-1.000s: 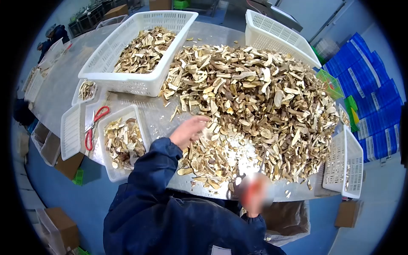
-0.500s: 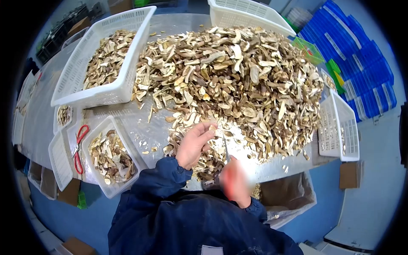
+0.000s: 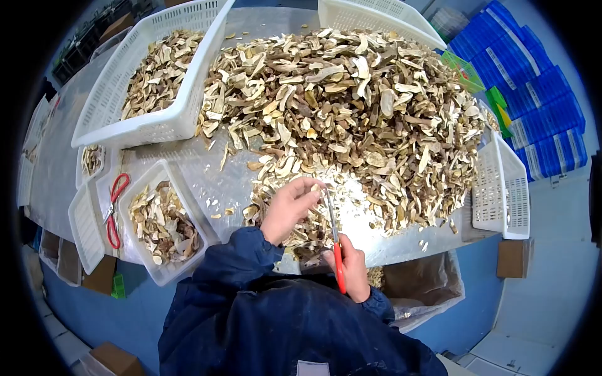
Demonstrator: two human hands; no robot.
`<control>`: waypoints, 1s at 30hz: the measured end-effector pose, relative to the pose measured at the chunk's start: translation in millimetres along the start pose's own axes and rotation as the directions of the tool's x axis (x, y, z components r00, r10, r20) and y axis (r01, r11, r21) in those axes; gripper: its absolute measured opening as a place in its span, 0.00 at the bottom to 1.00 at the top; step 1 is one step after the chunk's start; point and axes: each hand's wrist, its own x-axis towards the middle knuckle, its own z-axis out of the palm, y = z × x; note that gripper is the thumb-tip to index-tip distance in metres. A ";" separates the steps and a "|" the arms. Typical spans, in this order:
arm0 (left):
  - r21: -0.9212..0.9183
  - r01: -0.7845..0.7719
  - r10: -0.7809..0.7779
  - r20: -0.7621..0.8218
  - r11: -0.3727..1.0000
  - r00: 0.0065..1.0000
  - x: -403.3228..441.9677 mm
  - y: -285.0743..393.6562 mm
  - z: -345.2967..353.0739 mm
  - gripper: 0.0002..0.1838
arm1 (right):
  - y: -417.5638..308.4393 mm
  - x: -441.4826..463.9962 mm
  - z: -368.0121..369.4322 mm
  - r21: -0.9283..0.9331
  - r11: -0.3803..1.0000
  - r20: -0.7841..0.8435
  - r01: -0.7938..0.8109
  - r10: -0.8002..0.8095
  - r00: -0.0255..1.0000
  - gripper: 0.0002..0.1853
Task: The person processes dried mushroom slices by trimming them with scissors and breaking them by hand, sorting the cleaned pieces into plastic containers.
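Observation:
Between the thumb and fingers of my left hand (image 3: 290, 210) is a small pale slice of dried mushroom (image 3: 315, 187). My right hand (image 3: 355, 271) is closed round the red handles of a pair of scissors (image 3: 339, 263). Their blades point away from me, with the tips right beside the slice; I cannot tell whether they touch it. Under and around both hands lie loose dried mushroom slices, which run up into a large heap (image 3: 351, 119) on the metal table (image 3: 251, 250).
To the left, a big white basket (image 3: 163, 122) and a smaller white tray (image 3: 164, 276) hold slices. Red-handled scissors (image 3: 113, 207) lie beside the tray. A white basket (image 3: 501, 188) leans at the right edge. Below the table edge stands a lined bin (image 3: 426, 282); blue crates (image 3: 533, 94) are stacked behind.
The scissors in my right hand have moved up, bringing their tips closer to the slice. My left hand keeps its pinch almost in place. The view has shifted slightly.

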 end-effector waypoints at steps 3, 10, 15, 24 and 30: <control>-0.245 0.096 -0.079 0.079 0.965 0.994 6.0 1.1 -22.4 0.11 | -2.4 -0.4 -4.6 0.042 0.998 -0.014 -0.047 0.048 0.999 0.22; -0.188 -0.182 0.094 -0.400 0.965 0.912 13.5 23.3 -112.6 0.10 | 61.8 0.8 -15.5 0.062 0.993 -0.418 -0.099 0.116 0.901 0.20; 0.932 -0.008 0.602 -0.229 0.363 0.765 32.4 6.1 -134.8 0.10 | 79.7 2.1 -11.8 0.112 0.991 -0.483 -0.074 0.119 0.868 0.20; 0.654 0.020 0.320 -0.396 0.756 0.861 49.7 -15.5 -153.0 0.09 | 82.4 1.4 -10.7 0.121 0.990 -0.487 -0.066 0.117 0.866 0.15; 0.738 0.118 0.216 -0.341 0.665 0.915 43.5 1.5 -130.4 0.10 | 90.7 2.6 -9.6 0.075 0.995 -0.495 -0.065 0.094 0.864 0.14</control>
